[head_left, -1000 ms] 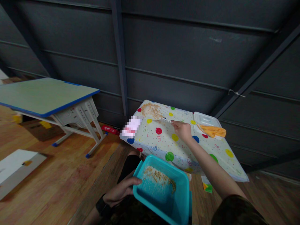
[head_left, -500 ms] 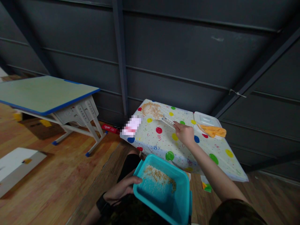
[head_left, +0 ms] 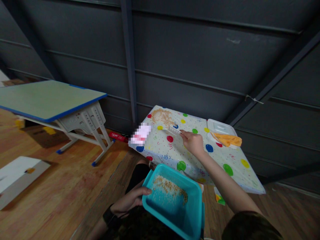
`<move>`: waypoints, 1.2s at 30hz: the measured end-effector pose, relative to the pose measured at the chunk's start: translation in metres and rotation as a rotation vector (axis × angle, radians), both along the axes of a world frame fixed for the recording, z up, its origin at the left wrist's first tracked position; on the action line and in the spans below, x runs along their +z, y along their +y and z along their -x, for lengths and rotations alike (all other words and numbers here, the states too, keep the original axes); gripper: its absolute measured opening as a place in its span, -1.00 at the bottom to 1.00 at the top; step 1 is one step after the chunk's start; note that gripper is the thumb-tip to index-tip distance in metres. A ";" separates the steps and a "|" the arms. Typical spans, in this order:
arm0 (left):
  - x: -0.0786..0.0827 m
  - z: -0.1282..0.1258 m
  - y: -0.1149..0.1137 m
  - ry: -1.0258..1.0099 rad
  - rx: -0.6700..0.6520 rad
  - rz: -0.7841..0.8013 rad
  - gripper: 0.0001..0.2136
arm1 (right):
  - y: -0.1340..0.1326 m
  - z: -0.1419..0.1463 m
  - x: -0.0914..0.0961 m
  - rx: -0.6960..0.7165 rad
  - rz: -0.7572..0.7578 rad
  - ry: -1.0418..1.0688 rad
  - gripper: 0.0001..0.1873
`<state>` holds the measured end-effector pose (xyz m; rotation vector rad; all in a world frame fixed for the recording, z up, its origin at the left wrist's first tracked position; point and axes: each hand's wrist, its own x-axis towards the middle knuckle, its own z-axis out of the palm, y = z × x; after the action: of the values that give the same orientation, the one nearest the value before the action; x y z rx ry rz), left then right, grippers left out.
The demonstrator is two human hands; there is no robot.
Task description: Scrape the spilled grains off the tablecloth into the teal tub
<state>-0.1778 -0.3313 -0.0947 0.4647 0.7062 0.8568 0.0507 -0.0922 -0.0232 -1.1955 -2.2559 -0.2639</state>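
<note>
Both of a person's bare hands are occupied beside a dark panelled wall (head_left: 190, 50). The left grip (head_left: 133, 200), a black band (head_left: 109, 216) at its wrist, is closed on a corner of a teal container (head_left: 175, 218), thumb lapped over the rim and the other fingers mostly hidden outside. The container is tilted toward the near side of the surface (head_left: 185, 156); what supports it from below cannot be seen from where I stand. Inside, a band of tan beads and white grains (head_left: 170, 187) lies along the far part of its bottom.

The right grip (head_left: 193, 142), reaching out over the balloon-print covering, is closed around one end of a white slotted tool (head_left: 174, 129). The tool's free end points toward a loose spread of tan and white grains (head_left: 162, 116) at the far left corner; whether it touches the surface cannot be told. Just nearer than the grains is a pixelated pale patch (head_left: 140, 134). At the far right lies a white lid (head_left: 220, 126), an orange cloth (head_left: 227, 139) draped partly over it. To the left, well apart, are a green-topped desk (head_left: 52, 98) edged in blue and a white box (head_left: 20, 173) on the wooden floor (head_left: 70, 193).
</note>
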 end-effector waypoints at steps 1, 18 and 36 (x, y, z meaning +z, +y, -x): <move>0.000 0.000 0.000 0.003 0.000 0.008 -0.58 | 0.006 0.000 0.001 0.022 0.015 0.045 -0.68; 0.001 0.003 0.001 -0.029 -0.016 0.009 -0.51 | 0.034 -0.021 0.002 0.236 0.216 0.206 -0.80; -0.004 0.005 0.001 -0.005 0.029 0.027 -0.55 | 0.040 -0.015 0.008 0.269 0.328 0.178 -0.81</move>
<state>-0.1828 -0.3301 -0.0990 0.4292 0.7202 0.8747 0.0657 -0.0518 -0.0155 -1.0057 -2.3231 0.3160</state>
